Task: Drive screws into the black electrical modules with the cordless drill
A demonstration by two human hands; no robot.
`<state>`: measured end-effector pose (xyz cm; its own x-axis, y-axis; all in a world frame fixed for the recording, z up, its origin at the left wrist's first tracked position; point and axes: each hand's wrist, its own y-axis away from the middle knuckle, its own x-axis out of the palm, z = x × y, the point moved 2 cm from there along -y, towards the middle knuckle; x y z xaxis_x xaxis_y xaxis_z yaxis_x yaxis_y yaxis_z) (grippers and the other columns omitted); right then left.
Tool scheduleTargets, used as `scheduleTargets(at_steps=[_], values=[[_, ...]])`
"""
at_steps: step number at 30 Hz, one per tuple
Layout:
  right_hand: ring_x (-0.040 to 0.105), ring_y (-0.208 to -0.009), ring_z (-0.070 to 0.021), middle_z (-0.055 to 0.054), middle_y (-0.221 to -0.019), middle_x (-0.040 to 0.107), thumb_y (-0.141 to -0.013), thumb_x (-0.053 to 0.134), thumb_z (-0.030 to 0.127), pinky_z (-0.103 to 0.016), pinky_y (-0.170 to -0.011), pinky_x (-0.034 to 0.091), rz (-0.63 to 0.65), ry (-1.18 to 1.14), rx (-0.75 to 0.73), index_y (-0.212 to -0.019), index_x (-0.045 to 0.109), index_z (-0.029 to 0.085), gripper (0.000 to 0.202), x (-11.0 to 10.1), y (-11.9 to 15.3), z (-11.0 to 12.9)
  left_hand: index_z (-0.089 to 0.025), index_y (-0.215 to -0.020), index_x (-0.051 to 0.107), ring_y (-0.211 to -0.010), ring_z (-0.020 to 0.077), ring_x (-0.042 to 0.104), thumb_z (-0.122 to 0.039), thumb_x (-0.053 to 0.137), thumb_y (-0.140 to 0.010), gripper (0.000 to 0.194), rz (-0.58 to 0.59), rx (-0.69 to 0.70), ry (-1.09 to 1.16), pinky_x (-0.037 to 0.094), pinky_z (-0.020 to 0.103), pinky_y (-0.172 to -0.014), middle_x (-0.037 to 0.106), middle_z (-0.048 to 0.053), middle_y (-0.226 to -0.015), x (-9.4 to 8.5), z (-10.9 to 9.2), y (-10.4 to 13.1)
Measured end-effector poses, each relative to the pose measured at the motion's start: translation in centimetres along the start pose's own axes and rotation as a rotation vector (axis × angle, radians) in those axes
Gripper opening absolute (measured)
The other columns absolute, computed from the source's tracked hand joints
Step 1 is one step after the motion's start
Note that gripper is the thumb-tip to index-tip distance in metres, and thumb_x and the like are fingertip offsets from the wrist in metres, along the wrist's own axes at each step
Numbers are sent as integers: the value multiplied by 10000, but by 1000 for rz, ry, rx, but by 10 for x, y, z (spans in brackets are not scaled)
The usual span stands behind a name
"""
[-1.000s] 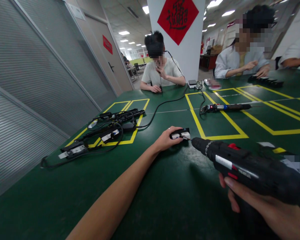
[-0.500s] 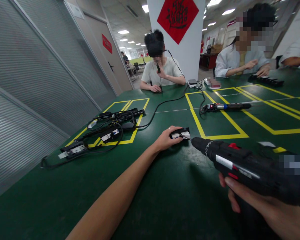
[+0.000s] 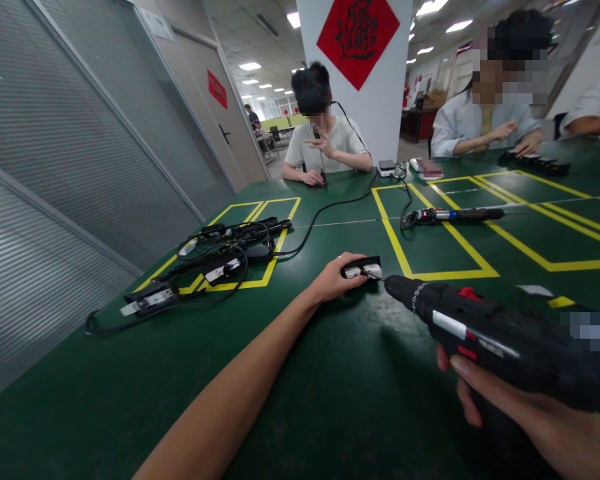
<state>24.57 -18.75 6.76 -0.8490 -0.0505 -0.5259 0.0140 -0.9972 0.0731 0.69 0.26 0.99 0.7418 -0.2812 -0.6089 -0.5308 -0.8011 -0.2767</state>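
Note:
My left hand [image 3: 337, 277] is closed around the left end of a small black part with white inserts [image 3: 373, 271], steadying it on the green tabletop [image 3: 300, 387]. In my right hand [image 3: 510, 407] is a black power drill [image 3: 480, 323] with red buttons, its handle gripped and its chuck pointing left. The thin bit at the drill's nose reaches the right side of the black part; whether it touches cannot be made out.
Cabled black devices [image 3: 230, 257] lie in a yellow-taped area at left. A pen-shaped electric tool [image 3: 455, 215] lies beyond the drill. Across the table sit a person in a white T-shirt [image 3: 347, 137] and another in a light shirt [image 3: 450, 130], near black parts [image 3: 540, 162].
My hands, the drill and the black part hold almost the same place. The view shifts slightly. The person opposite has lowered the dark object from near the face and spread the fingers.

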Motion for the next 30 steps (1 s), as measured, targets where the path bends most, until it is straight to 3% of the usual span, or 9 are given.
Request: scheduleTargets(at_steps=[3, 10, 30], values=[[690, -513, -221, 12, -487, 678, -796, 458, 626, -300, -599, 570, 128, -88, 86, -743, 670, 305, 388, 3, 0, 0, -214, -1236, 539, -1099, 215, 548, -333, 632, -776, 484, -3, -2, 4, 418, 365, -989, 568, 76, -1201, 1, 1, 0], [697, -590, -256, -17, -529, 698, -787, 424, 683, -391, -744, 553, 154, -45, 161, -636, 692, 308, 485, 2, 3, -10, -209, -1240, 533, -1094, 213, 547, -342, 634, -776, 493, 4, -1, 3, 418, 372, -988, 565, 82, -1199, 1, -1, 0], [698, -544, -238, -4, -498, 694, -805, 458, 627, -348, -663, 568, 123, -86, 106, -675, 680, 315, 405, 0, 1, -4, -216, -1237, 534, -1096, 211, 549, -334, 633, -775, 487, 2, -3, -2, 414, 367, -997, 566, 74, -1204, 0, -1, 0]])
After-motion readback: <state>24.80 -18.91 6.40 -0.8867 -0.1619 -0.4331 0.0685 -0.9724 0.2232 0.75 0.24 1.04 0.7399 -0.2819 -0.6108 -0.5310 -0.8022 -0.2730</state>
